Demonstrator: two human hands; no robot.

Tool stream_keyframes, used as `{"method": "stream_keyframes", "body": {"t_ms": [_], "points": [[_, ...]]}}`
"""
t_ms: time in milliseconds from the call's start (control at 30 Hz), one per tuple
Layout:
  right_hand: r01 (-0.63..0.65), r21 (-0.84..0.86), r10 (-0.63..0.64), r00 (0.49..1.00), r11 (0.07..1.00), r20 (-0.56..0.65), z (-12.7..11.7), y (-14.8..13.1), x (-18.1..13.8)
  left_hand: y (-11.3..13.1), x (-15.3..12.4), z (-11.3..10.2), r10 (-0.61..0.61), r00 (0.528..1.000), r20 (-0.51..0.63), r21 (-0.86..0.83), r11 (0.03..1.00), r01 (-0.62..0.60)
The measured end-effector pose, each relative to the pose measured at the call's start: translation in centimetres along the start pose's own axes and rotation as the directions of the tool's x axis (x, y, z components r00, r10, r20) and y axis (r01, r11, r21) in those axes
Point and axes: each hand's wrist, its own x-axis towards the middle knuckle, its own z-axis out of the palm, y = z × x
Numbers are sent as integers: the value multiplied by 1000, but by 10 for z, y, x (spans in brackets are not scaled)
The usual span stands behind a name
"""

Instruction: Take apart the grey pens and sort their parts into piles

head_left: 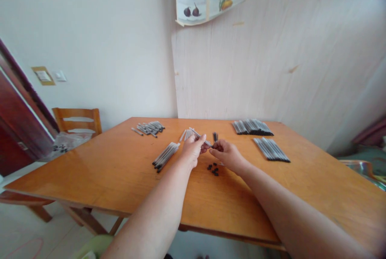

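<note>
My left hand (193, 150) is closed around a pale, translucent pen barrel (195, 132), which slants down toward the right. At the barrel's lower right end, the fingertips of my right hand (227, 155) pinch a small dark piece, seemingly a pen plug; whether it is seated in the barrel cannot be made out. Just below my hands lie several small black plugs (214, 169). Behind my left hand are a few pale barrels (187, 133), and behind my right hand stand thin dark pieces (215, 136). A bundle of black-ended barrels (165, 156) rests left of my left hand.
The wooden table (126, 170) meets the wall. A loose pile of barrels (149, 128) lies at the back left. Two rows of black-ended pens, a far row (252, 127) and a nearer row (271, 149), lie on the right. A chair (76, 124) with a plastic bag (69, 142) stands left.
</note>
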Motion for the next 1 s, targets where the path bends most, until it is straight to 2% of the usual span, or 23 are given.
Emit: {"method": "stream_keyframes", "body": {"t_ms": [133,300,433,600,767,900,1000], "points": [[-67,34,64,994,997,85,1,0,-1,0,0,1,-1,1000,-9,-3,1000,1],[1,4,-1,1000,1000,0,1,1,0,-2,1,0,-8,1000,-14,15,1000,8],[-27,6,26,997,1000,67,1,3,0,-2,1,0,-17,1000,-21,-2,1000,17],[22,-32,-22,1000,999,-6,0,4,0,-3,2,1,-29,999,-33,11,1000,29],[-11,-34,13,999,999,45,0,3,0,-3,2,1,-31,999,-32,-4,1000,30],[27,-67,-27,1000,997,-4,0,4,1,-3,1,2,-37,998,-41,3,999,37],[9,-52,-9,1000,999,-3,0,5,1,-3,1,2,-38,998,-43,7,999,38]]}}
